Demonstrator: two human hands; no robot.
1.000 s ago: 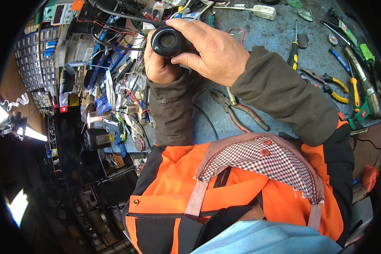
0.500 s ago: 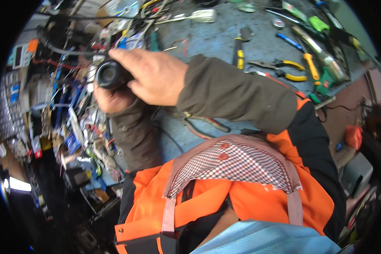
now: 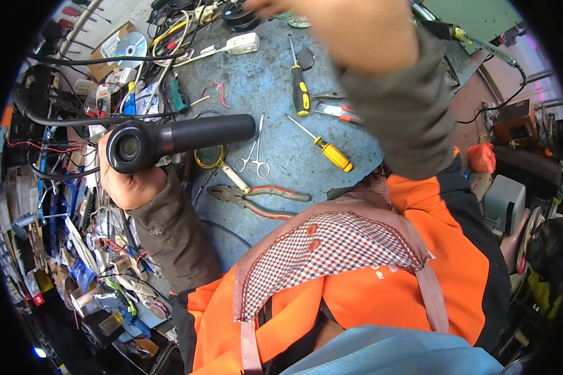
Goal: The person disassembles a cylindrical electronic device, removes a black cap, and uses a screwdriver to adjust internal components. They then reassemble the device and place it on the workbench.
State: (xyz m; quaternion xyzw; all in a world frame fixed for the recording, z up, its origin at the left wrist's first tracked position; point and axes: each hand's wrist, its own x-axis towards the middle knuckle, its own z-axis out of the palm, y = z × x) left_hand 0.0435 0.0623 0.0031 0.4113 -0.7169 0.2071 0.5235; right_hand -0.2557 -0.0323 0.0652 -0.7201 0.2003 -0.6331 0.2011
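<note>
My left hand (image 3: 130, 187) holds a black appliance (image 3: 203, 131) with a long cylindrical body and a round ring-like end, lying sideways over the bench. My right hand (image 3: 356, 28) is raised at the top edge, fingertips near a black round object (image 3: 238, 19); its grip is blurred and partly cut off. Below the appliance lie forceps (image 3: 259, 165), a magnifier (image 3: 208, 159) and red-grey pliers (image 3: 275, 192). To their right are a yellow screwdriver (image 3: 331, 153) and a black-yellow screwdriver (image 3: 300, 90).
The blue worn bench (image 3: 238, 234) has dense clutter of cables (image 3: 69, 119), wires and parts along its left side. A disc (image 3: 131, 47) and white power connector (image 3: 241, 44) are at the back. Beyond the right edge are boxes (image 3: 507, 197) and a red bag (image 3: 481, 156).
My right hand has left the appliance and swung up and rightward to the top edge. The appliance, now in my left hand alone, has turned to show its long body sideways.
</note>
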